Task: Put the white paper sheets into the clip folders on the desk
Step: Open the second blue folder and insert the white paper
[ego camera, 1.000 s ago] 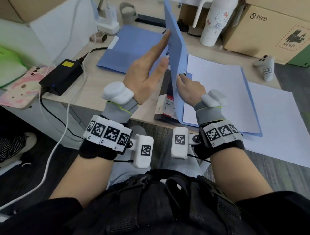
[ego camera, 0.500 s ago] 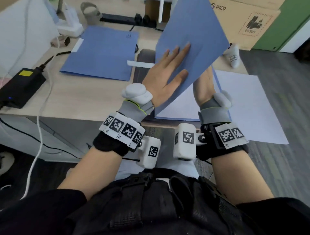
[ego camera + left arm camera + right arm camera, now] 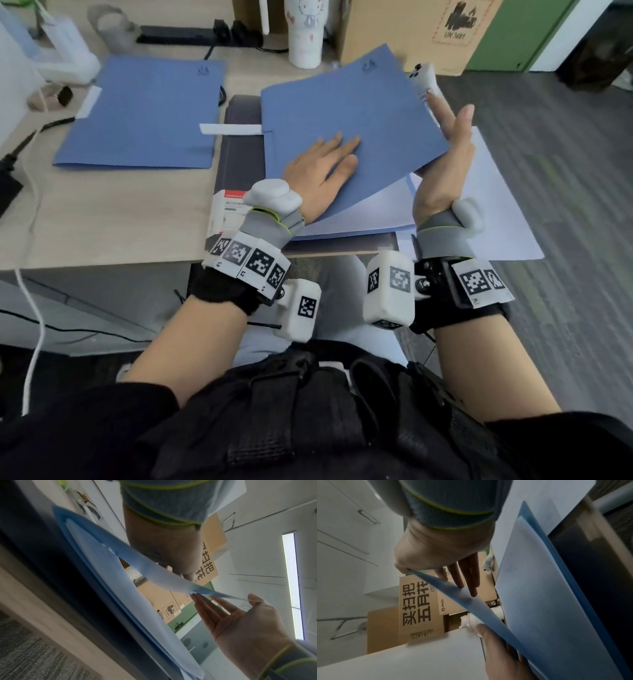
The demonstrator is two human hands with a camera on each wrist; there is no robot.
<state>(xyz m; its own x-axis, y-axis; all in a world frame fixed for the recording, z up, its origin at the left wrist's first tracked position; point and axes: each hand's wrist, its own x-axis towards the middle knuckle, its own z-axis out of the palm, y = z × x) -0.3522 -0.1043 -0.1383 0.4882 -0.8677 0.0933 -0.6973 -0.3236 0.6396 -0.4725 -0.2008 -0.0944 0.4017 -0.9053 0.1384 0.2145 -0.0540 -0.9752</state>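
Pressing flat on the blue folder cover point(image 3: 346, 113), the left hand point(image 3: 320, 171) lies palm down, fingers straight and together. The right hand point(image 3: 445, 161) stands on edge, palm inward, fingers extended, apparently touching the cover's right edge. White paper sheets point(image 3: 373, 209) lie inside the half-shut folder on the desk point(image 3: 102, 212).

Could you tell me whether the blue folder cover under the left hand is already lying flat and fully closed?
No, the blue folder cover under the left hand is raised above the white paper sheets.
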